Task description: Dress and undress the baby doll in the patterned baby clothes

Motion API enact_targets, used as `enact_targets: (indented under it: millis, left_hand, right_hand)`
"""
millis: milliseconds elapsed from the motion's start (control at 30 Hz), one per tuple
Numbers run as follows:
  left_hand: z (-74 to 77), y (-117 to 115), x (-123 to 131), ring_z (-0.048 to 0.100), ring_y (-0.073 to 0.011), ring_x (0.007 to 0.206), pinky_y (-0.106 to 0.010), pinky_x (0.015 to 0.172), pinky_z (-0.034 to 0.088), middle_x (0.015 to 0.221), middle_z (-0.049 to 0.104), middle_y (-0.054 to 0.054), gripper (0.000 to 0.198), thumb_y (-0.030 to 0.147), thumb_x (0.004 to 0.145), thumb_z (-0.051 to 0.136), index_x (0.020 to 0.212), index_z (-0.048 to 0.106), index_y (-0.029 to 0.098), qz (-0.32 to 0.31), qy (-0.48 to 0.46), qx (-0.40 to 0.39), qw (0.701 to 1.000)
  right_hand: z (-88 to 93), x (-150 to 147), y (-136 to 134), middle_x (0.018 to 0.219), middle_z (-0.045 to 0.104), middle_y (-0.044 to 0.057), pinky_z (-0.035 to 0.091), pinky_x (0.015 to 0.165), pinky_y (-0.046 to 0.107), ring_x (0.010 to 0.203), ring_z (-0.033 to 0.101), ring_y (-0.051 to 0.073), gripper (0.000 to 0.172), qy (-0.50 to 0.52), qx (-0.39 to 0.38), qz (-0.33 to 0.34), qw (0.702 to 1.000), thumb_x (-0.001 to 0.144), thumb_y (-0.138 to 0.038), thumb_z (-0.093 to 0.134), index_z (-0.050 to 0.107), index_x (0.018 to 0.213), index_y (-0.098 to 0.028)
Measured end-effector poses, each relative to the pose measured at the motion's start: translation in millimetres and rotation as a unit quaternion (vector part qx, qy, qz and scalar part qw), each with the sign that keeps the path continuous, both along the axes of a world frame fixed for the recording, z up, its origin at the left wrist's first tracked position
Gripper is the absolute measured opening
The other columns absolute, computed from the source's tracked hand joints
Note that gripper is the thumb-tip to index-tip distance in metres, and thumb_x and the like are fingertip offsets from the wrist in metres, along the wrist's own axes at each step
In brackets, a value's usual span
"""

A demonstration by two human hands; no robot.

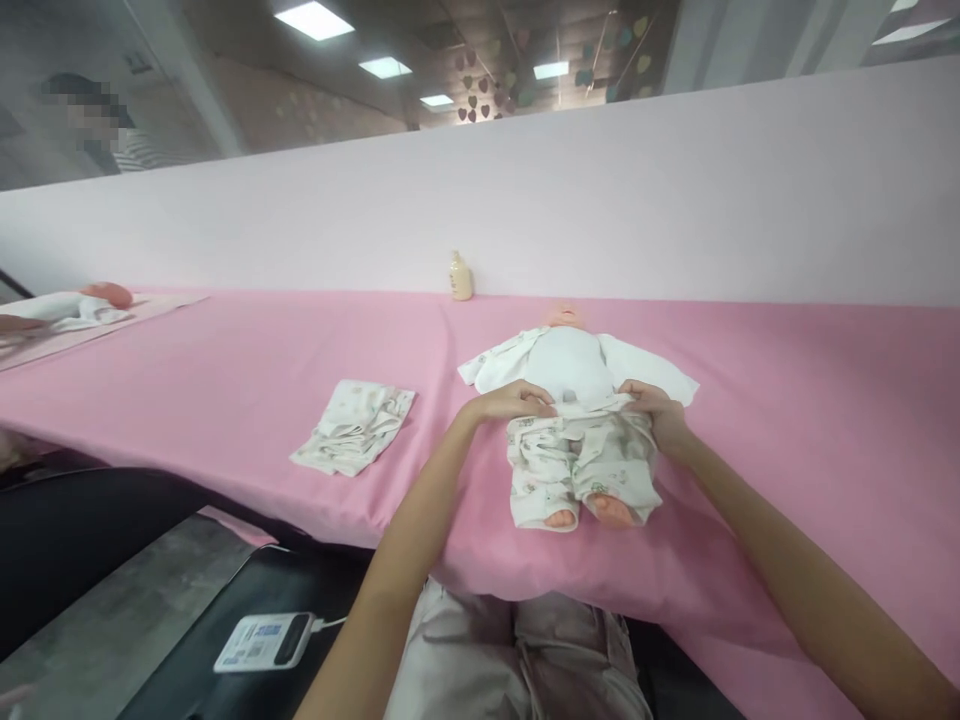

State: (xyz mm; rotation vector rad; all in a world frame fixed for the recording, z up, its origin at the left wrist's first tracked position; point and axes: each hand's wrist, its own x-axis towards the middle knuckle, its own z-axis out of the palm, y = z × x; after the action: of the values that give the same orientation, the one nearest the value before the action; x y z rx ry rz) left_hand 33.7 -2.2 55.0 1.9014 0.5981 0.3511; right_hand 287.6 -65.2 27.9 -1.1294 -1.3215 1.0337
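Note:
A baby doll (568, 317) lies on its back on a pink-covered table, its feet toward me. It wears a white top (571, 362) with the sleeves spread to both sides. Pale printed baby pants (543, 466) cover its legs, and the feet poke out of the leg openings. My left hand (517, 400) pinches the waistband on the left side. On the right side, my right hand (655, 408) grips the same waistband with curled fingers. The waistband sits at the bottom of the white top.
A folded printed cloth (355, 426) lies left of the doll. A cream pump bottle (460, 277) stands by the white partition (675, 200). Another doll (71, 308) lies at far left. A power bank (262, 641) with a cable rests on a black chair (196, 640). Behind the partition is a person (124, 135).

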Motion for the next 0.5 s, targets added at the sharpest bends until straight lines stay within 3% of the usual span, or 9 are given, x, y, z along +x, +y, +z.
enact_targets:
  millis: [100,200,400,500]
  left_hand:
    - [-11.7,14,-11,0.054,-0.0125,0.067,-0.025,0.063,0.039,0.072,0.062,-0.002,0.032,0.042,0.068,0.071,0.081,0.068,0.014,0.042,-0.053,-0.062,0.996]
    - [-24.3,24,-11,0.055,-0.0132,0.069,-0.026,0.067,0.041,0.073,0.063,-0.004,0.033,0.042,0.067,0.071,0.08,0.067,0.012,0.089,-0.089,-0.081,0.989]
    - [-31.8,30,4,0.054,-0.0144,0.073,-0.026,0.068,0.039,0.078,0.063,-0.003,0.029,0.042,0.075,0.06,0.079,0.066,0.014,0.23,-0.128,0.088,0.961]
    - [-33.9,30,11,0.052,-0.0142,0.073,-0.026,0.068,0.038,0.076,0.061,-0.002,0.026,0.039,0.078,0.055,0.077,0.063,0.014,0.273,-0.125,0.159,0.941]
  right_hand:
    - [-3.0,8,3,0.061,0.05,0.001,0.032,0.055,0.028,0.057,0.043,0.014,0.024,-0.01,-0.042,0.055,0.998,0.064,-0.042,0.06,0.056,0.061,-0.019]
    - [-7.7,12,8,0.069,0.056,0.0,0.035,0.06,0.027,0.064,0.047,0.014,0.03,-0.103,-0.076,0.027,0.991,0.062,-0.047,0.067,0.059,0.066,-0.018]
    - [-16.1,14,17,0.06,0.05,-0.004,0.031,0.059,0.026,0.06,0.042,0.012,0.041,-0.133,-0.027,-0.073,0.988,0.065,-0.058,0.063,0.056,0.071,-0.018]
    - [-19.3,15,19,0.055,0.041,-0.005,0.027,0.057,0.026,0.058,0.036,0.011,0.044,-0.188,0.006,-0.097,0.977,0.069,-0.061,0.058,0.049,0.061,-0.018]
